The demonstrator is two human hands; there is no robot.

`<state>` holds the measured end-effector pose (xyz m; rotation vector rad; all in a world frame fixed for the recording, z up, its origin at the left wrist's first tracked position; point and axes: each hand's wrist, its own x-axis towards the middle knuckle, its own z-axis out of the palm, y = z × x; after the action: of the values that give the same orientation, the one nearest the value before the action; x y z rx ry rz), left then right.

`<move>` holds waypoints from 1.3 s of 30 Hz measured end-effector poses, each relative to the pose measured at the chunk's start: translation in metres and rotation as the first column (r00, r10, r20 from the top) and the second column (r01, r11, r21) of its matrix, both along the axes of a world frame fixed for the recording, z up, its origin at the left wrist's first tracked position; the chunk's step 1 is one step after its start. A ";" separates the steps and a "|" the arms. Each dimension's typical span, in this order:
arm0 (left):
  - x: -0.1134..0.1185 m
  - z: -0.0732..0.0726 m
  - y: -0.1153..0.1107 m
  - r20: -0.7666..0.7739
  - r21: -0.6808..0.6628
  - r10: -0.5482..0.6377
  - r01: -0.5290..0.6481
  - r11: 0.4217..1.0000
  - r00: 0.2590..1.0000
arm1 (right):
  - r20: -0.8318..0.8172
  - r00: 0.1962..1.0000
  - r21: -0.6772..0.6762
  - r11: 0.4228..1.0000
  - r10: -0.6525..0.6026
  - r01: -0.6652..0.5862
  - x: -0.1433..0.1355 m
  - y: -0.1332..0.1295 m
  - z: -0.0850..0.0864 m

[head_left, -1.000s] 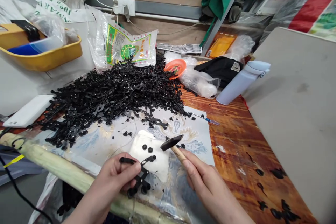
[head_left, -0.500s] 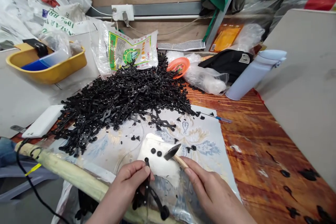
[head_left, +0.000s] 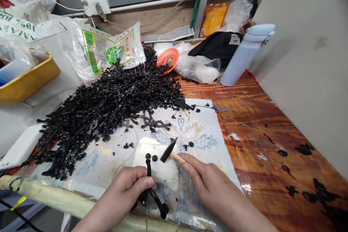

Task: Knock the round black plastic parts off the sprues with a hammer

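My left hand (head_left: 133, 185) is closed around a black jointed plastic linkage (head_left: 157, 200), one arm pointing up and another hanging down to the right. The linkage's upper end meets or overlaps the left one of two small round black caps (head_left: 154, 158) on a white block (head_left: 141, 148); whether it is seated on it I cannot tell. My right hand (head_left: 208, 179) grips a small hammer (head_left: 169, 150) by its wooden handle. The hammer head is held just right of the caps, over the block.
A large heap of black linkages (head_left: 114, 98) covers the back left of the patterned cloth (head_left: 198, 134). A pen (head_left: 214, 108), a light blue bottle (head_left: 246, 56) and an orange dish (head_left: 168, 59) stand or lie beyond. Loose black bits (head_left: 310, 195) lie at right; a yellow basket (head_left: 32, 83) is left.
The view has swung to the right. My left hand has brought the linkage's upper end up to the left cap. The hammer remains beside the caps in my right hand.
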<state>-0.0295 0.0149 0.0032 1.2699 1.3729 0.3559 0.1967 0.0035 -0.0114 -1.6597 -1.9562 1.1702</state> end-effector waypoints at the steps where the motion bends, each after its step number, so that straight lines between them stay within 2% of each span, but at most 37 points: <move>1: -0.001 0.001 0.004 -0.020 -0.007 -0.043 0.042 0.999 0.999 | -0.016 1.000 0.011 1.000 -0.002 0.002 0.000 0.001 0.000; 7: -0.009 0.009 0.026 0.059 -0.194 -0.205 0.212 0.958 0.977 | -0.051 0.998 0.063 0.997 -0.038 0.042 0.004 0.002 -0.006; 16: -0.016 0.004 0.050 -0.001 -0.185 -0.377 0.370 0.910 0.926 | 0.012 0.998 0.037 0.998 -0.054 0.053 0.003 0.001 -0.005; 24: -0.017 0.002 0.050 0.038 -0.215 -0.356 0.356 0.910 0.934 | -0.036 0.997 0.109 0.992 -0.067 0.070 0.003 0.003 -0.005; 31: -0.015 0.001 0.052 0.006 -0.205 -0.367 0.360 0.910 0.930 | 0.004 0.998 0.067 0.996 -0.062 0.062 0.002 0.003 -0.005; 39: -0.018 0.000 0.048 0.036 -0.227 -0.292 0.293 0.929 0.956 | -0.033 0.997 0.088 0.993 -0.073 0.076 0.003 0.003 -0.006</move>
<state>-0.0479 0.0627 0.0035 1.2551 1.1628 -0.0101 0.1998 0.0061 -0.0171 -1.6457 -1.8826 1.0589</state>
